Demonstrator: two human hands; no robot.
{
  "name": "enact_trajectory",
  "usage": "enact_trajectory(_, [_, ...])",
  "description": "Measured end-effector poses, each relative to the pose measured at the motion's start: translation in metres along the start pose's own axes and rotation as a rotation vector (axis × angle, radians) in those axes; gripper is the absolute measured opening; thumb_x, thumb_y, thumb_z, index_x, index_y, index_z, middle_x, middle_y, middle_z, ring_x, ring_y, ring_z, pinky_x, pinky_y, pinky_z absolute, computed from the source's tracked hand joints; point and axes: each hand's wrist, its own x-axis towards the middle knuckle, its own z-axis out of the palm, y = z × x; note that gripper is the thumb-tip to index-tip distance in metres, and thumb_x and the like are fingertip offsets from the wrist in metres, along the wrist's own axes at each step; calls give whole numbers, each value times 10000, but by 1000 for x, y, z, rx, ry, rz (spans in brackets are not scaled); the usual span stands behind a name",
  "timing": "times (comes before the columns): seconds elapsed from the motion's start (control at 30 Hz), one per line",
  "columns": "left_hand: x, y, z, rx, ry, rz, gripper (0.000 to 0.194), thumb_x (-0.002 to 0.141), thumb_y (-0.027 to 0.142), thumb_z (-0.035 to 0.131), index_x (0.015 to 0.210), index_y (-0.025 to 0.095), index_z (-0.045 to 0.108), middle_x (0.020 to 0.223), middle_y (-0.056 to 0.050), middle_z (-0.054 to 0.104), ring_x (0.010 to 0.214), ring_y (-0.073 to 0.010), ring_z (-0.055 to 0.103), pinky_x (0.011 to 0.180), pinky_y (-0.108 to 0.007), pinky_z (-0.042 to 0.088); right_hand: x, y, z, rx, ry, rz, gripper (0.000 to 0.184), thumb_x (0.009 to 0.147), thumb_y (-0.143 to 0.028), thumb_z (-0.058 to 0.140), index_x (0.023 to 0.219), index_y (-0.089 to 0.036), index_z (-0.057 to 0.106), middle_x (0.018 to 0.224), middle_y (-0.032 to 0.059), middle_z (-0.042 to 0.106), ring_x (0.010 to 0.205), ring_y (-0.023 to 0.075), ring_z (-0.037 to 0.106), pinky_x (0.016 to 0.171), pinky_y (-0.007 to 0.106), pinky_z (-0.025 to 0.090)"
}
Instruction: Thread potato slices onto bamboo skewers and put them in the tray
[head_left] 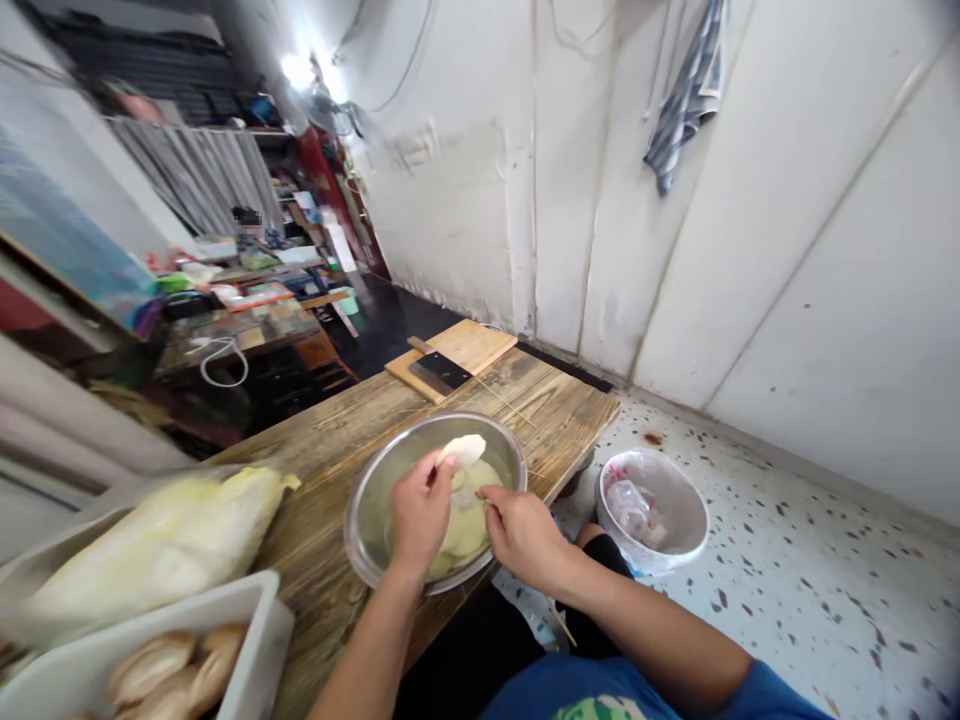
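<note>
A pale, thin slice (463, 452), which looks like potato, is pinched between the thumb and fingers of my left hand (421, 512). It is held over a round metal basin (361, 545). More pale slices (461, 540) lie in liquid in the basin. My right hand (521, 535) is closed at the basin's right rim. It grips a thin wooden skewer (564, 625), whose lower end shows below the hand. The skewer's upper tip is close to the slice, apart from it as far as I can see.
On the wooden table (322, 450), a cleaver (442, 370) rests on a cutting board (480, 345), with a loose skewer (506, 400) beside it. At left are a white bin of mushrooms (157, 670) and a yellowish bag (165, 530). A lined bucket (652, 510) stands on the floor.
</note>
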Motion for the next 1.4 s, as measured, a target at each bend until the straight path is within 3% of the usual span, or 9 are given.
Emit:
enact_trajectory(0.17, [3, 0, 2, -503, 43, -273, 370, 666, 443, 684, 899, 156, 660, 823, -32, 669, 703, -143, 574, 652, -252, 438, -7, -4, 5, 0, 14, -28, 267, 865, -121, 404, 1023, -144, 617, 861, 87, 725, 780, 188, 697, 706, 240, 507])
enact_trajectory(0.33, [5, 6, 4, -795, 36, -346, 363, 617, 398, 723, 858, 133, 664, 819, -59, 678, 709, -142, 596, 628, -238, 422, -15, 7, 14, 70, 105, -100, 384, 885, -154, 347, 1202, -115, 559, 1077, 139, 695, 940, 224, 679, 798, 306, 519])
enact_trajectory(0.43, [6, 8, 6, -788, 79, -351, 338, 645, 384, 703, 863, 129, 661, 833, -70, 680, 693, -136, 591, 607, -229, 411, -12, 12, 14, 84, 88, -127, 414, 887, -170, 332, 1251, -141, 529, 1059, 111, 705, 890, 211, 691, 751, 293, 527])
enact_trajectory(0.63, [-3, 13, 8, -517, 146, -203, 263, 743, 386, 628, 833, 139, 650, 798, -55, 673, 707, -143, 588, 643, -238, 430, 4, 10, 6, 136, 30, -67, 320, 868, -203, 372, 1108, -126, 571, 654, 16, 662, 535, 163, 616, 533, 244, 467])
enact_trajectory(0.83, [-8, 11, 10, -398, 125, -93, 245, 778, 384, 600, 851, 156, 650, 787, -48, 664, 736, -153, 593, 674, -241, 437, 22, 9, 6, 80, 88, -11, 327, 874, -281, 427, 1096, -117, 603, 588, 10, 643, 545, 186, 622, 551, 267, 459])
enact_trajectory(1.07, [0, 6, 8, -606, 154, -264, 261, 687, 344, 674, 835, 129, 669, 819, -72, 686, 686, -135, 586, 621, -232, 429, 21, 9, 11, 100, 92, -60, 365, 867, -209, 378, 1106, -128, 641, 949, 102, 736, 820, 229, 699, 728, 313, 521])
enact_trajectory(1.27, [1, 14, 8, -902, 110, -416, 253, 591, 321, 725, 728, 125, 643, 690, -37, 648, 595, -112, 559, 574, -232, 422, 16, 11, 16, 124, 112, -103, 390, 882, -215, 358, 1151, -112, 621, 1050, 123, 711, 916, 238, 686, 791, 338, 529])
enact_trajectory(1.4, [2, 18, 7, -1023, 82, -486, 274, 548, 299, 751, 719, 121, 632, 701, -38, 648, 624, -124, 580, 588, -242, 437, 14, 11, 13, 203, 121, -105, 333, 895, -230, 379, 1074, -152, 648, 980, 92, 728, 862, 208, 690, 743, 296, 528])
